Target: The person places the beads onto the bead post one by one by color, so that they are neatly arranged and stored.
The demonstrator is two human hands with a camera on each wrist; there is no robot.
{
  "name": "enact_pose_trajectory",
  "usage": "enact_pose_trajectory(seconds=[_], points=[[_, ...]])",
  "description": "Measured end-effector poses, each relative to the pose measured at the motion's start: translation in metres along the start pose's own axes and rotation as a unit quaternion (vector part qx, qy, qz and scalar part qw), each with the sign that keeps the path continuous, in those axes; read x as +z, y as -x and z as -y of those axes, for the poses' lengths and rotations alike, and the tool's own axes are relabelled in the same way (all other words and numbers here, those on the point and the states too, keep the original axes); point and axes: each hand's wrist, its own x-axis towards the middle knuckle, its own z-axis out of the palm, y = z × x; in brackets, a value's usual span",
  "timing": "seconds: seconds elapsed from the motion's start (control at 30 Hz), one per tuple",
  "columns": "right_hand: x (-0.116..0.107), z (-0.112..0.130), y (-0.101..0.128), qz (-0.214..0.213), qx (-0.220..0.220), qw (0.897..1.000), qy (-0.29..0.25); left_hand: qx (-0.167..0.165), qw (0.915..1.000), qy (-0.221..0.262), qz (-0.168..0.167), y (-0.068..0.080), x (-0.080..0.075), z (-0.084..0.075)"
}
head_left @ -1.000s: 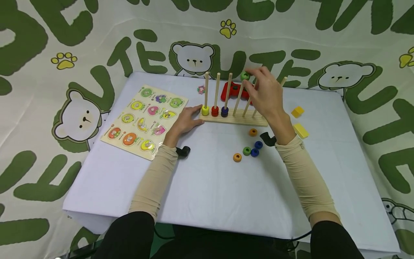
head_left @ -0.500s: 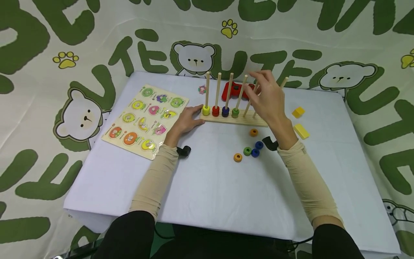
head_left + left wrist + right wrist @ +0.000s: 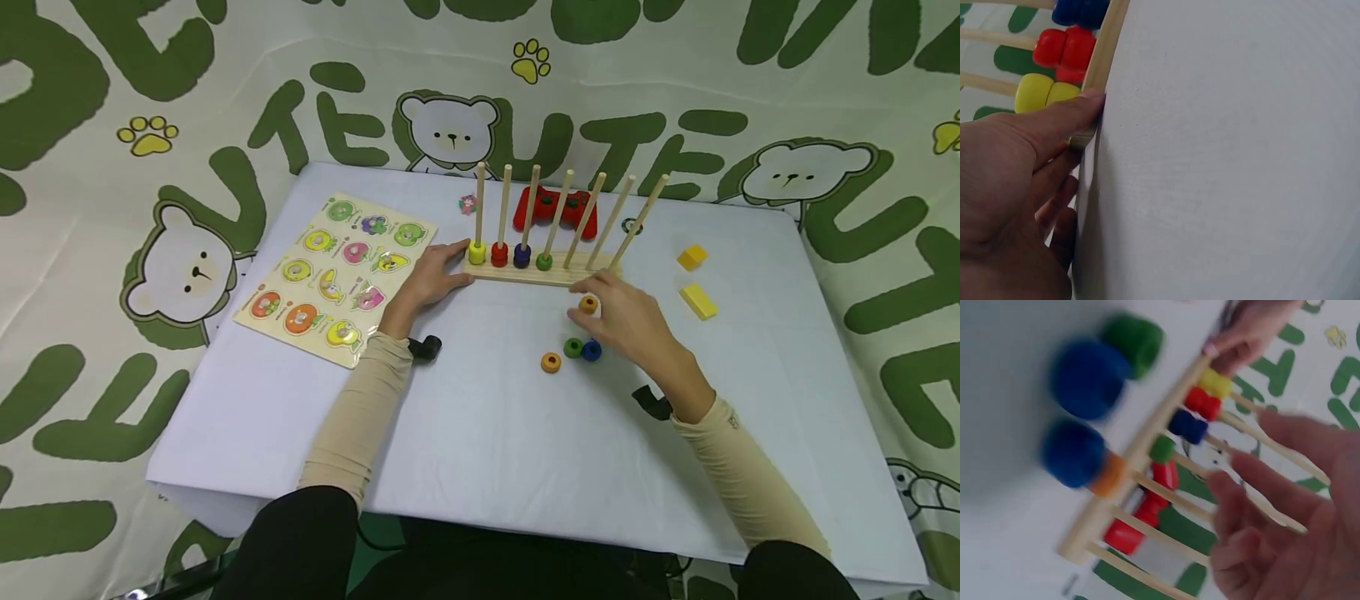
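Observation:
A wooden peg rack (image 3: 577,272) stands at the back middle of the white table. Its left pegs carry a yellow bead (image 3: 477,252), a red bead (image 3: 499,254), a dark blue bead (image 3: 522,256) and a green bead (image 3: 544,261). My left hand (image 3: 438,271) lies flat with straight fingers against the rack's left end; the thumb (image 3: 1066,119) touches the base (image 3: 1100,69). My right hand (image 3: 611,321) hovers low over the loose beads, fingers spread and holding nothing, fingertips (image 3: 1272,425) beside an orange bead (image 3: 588,304). Another orange bead (image 3: 551,362), a green bead (image 3: 573,347) and a blue bead (image 3: 592,350) lie close by.
A fruit puzzle board (image 3: 337,271) lies left of the rack. Behind the rack sits a red game controller (image 3: 557,210). Two yellow blocks (image 3: 691,257) (image 3: 698,301) lie at the right. The table's front edge (image 3: 450,517) is near my body.
My right hand dropped the green bead onto the fourth peg, where it slid to the base. The hand then came down and back to the loose beads. The left hand stayed put.

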Motion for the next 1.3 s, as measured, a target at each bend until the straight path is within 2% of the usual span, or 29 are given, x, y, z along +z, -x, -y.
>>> enact_pose_trajectory(seconds=[0.07, 0.17, 0.37, 0.53, 0.73, 0.87, 0.97, 1.1, 1.2, 1.3], points=[[0.008, -0.004, 0.009, 0.045, 0.0, 0.999, 0.019, 0.001, 1.0, 0.0, -0.001, -0.001, -0.001, 0.0], [0.018, -0.008, 0.019, 0.076, 0.004, 0.997, 0.032, 0.001, 1.0, 0.0, -0.003, -0.001, -0.003, 0.0], [0.032, -0.012, 0.022, 0.086, 0.004, 0.996, 0.027, 0.004, 1.0, -0.003, -0.007, -0.001, -0.005, 0.0], [0.035, -0.007, 0.019, 0.066, -0.006, 0.998, 0.012, 0.008, 0.9999, 0.001, -0.008, -0.002, -0.005, 0.002], [0.013, 0.003, 0.004, -0.003, -0.015, 0.999, -0.034, 0.006, 0.9999, 0.005, -0.009, -0.001, -0.005, 0.003], [-0.012, 0.01, -0.012, -0.08, -0.024, 0.995, -0.051, 0.009, 0.9999, 0.002, -0.011, -0.001, -0.005, 0.004], [-0.029, 0.016, -0.026, -0.161, -0.043, 0.984, -0.062, 0.009, 0.9999, 0.0, -0.012, -0.001, -0.005, 0.004], [-0.042, 0.02, -0.044, -0.251, -0.07, 0.962, -0.078, 0.011, 0.9999, 0.002, -0.006, -0.003, -0.002, 0.003], [-0.047, 0.022, -0.058, -0.287, -0.085, 0.95, -0.089, 0.01, 0.9999, 0.003, -0.001, -0.003, 0.001, 0.003], [-0.05, 0.025, -0.071, -0.303, -0.1, 0.943, -0.095, 0.003, 1.0, -0.002, -0.003, -0.002, 0.002, 0.003]])
